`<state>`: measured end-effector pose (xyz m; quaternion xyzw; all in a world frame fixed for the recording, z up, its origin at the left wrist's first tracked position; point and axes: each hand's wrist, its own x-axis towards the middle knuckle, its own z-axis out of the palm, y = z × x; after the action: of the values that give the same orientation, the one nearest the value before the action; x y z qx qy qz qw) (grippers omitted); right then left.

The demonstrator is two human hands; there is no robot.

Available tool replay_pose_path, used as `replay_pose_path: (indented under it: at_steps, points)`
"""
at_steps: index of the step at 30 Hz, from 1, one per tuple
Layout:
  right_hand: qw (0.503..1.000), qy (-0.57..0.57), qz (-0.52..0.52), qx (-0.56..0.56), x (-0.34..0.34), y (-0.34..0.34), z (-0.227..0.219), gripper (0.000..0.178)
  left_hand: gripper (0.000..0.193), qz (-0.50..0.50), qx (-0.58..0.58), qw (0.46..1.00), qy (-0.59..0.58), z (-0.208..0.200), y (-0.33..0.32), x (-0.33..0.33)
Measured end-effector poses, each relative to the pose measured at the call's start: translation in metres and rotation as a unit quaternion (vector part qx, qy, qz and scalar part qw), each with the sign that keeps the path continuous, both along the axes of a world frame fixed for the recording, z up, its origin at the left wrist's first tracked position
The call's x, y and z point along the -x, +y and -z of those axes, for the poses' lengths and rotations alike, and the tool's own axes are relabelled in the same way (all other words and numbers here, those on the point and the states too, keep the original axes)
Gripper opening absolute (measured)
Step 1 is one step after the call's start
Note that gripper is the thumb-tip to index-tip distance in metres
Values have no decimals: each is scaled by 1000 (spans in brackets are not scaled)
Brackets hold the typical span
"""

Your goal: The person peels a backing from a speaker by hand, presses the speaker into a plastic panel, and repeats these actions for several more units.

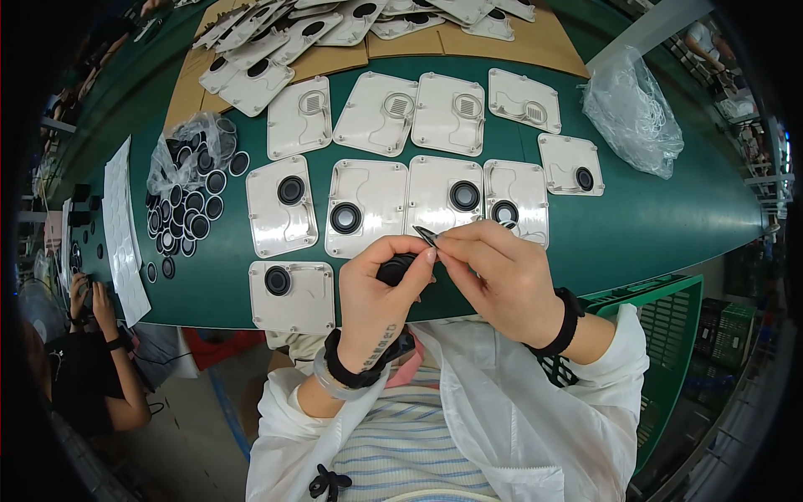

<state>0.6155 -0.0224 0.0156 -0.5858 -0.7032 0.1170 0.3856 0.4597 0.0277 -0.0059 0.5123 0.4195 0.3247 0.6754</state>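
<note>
My left hand (385,280) and my right hand (502,263) meet above the table's near edge. Fingertips of both pinch a thin dark piece with a shiny edge (425,235); seen nearly edge-on, its kind is unclear. Behind my left thumb and forefinger shows a black round part (395,268), mostly hidden, and I cannot tell if it is held. Just beyond lie off-white plastic panels, among them one panel (365,188) with a black round speaker-like disc (345,217) set in it. Another such panel (293,314) lies left of my left hand.
Panels with slotted round grilles (447,113) form a farther row. Many more are piled on cardboard (481,42). At left are loose black rings (180,217), a clear bag (171,167) and white sheets (124,234). A plastic bag (633,113) and green crate (669,360) stand right. Another person's hands (94,305) work far left.
</note>
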Motion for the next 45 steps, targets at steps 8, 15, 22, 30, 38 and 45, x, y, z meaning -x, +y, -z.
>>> replay_pose_path:
  at_steps: [8,15,22,30,38,45]
  points:
    - [999,-45,0,-3,7,-1,1,17,10,-16,17,999,-29,6,1,1]
    - [999,12,-14,31,6,6,0,15,9,-34,-3,999,-37,7,1,3]
    - [999,8,-12,31,8,7,2,14,6,-26,-185,982,22,18,1,5]
    - [998,15,14,56,10,7,-4,13,5,-25,-196,979,41,12,-1,9]
    - [998,39,-29,46,-3,8,4,14,4,-20,-125,992,18,8,-2,4]
    - [999,-42,-12,-18,3,5,4,14,5,-12,-247,966,71,8,-3,2]
